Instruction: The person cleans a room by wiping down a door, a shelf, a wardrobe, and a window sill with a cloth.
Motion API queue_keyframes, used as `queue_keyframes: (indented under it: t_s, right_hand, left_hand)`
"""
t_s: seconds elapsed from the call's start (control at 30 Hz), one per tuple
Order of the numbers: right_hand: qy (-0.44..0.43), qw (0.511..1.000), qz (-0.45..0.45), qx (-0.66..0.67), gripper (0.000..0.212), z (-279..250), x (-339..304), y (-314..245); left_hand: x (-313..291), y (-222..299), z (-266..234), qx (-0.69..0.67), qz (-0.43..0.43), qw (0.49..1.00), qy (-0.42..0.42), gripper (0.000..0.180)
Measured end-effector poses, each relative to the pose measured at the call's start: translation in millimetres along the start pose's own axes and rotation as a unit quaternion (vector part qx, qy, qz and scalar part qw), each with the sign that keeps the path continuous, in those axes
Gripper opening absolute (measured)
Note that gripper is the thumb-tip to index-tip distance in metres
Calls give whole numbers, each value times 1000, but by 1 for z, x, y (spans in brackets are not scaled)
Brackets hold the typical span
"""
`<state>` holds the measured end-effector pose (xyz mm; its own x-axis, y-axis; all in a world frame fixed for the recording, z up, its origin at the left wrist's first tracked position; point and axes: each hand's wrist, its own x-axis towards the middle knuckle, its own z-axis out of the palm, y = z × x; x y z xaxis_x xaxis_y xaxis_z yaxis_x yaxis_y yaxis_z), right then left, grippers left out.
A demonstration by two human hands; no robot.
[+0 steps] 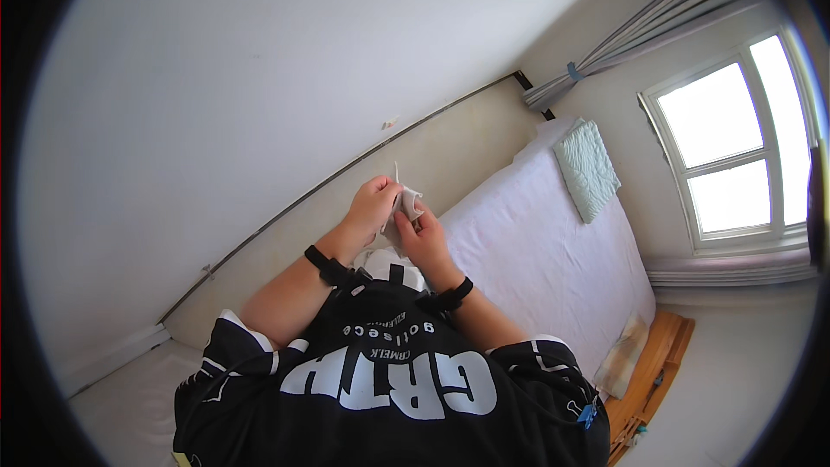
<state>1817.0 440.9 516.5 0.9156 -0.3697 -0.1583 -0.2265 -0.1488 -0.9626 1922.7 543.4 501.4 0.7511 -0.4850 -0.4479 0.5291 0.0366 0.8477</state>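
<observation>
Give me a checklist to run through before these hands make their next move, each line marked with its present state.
1. Left hand has hold of the small pale item: ok.
2. Right hand has hold of it too: ok, from the item's right side.
3. Thin pale strip tucked in: not ok, it sticks up above the hands.
4. Item's covered parts free of snags: cannot tell, fingers hide them.
5. A black band on each wrist: ok, both on.
6. Curtain held back from the window: ok, gathered by a blue tie.
</observation>
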Motion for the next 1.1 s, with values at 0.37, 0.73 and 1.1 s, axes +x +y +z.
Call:
queue_keyframes:
  t_s: [0.37,0.73,1.1]
  right_hand:
    - [-58,981,-98,-156,65,-10,79,-6]
    - [43,796,198,570,40,-180,210,40]
    - [82,742,156,647,49,-347,261,65]
  left_hand:
    - [63,29,-9,-176,-115,978,6,14]
    - [215,85,116,-6,-87,991,-98,18]
    - [350,82,293,103,-201,948,-225,39]
